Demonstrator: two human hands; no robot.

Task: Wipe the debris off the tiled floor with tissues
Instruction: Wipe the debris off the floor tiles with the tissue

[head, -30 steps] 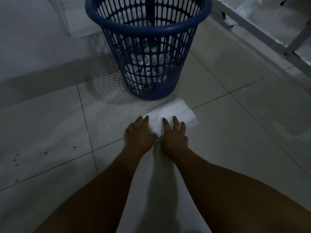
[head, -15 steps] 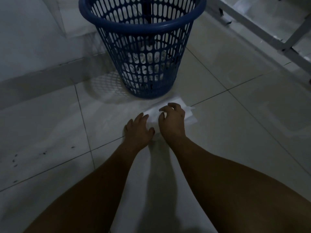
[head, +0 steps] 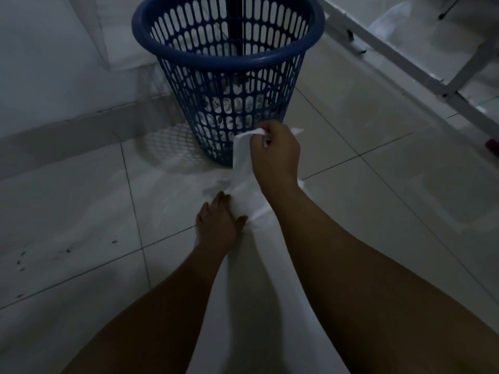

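Observation:
A white tissue (head: 243,174) stretches up from the pale tiled floor (head: 378,211) in front of the basket. My right hand (head: 275,155) is shut on its far edge and holds that edge raised. My left hand (head: 218,222) lies flat on the tissue's near end and pins it to the floor. Small dark specks of debris (head: 67,249) are scattered on the tiles at the left, well apart from both hands.
A blue perforated plastic basket (head: 229,60) with crumpled white tissues inside stands just beyond the hands. A grey wall (head: 40,63) and its skirting run along the left. A white metal frame (head: 405,66) crosses the upper right.
My right hand has closed on the tissue's far edge and lifted it off the floor toward the basket. My left hand has stayed on the near end.

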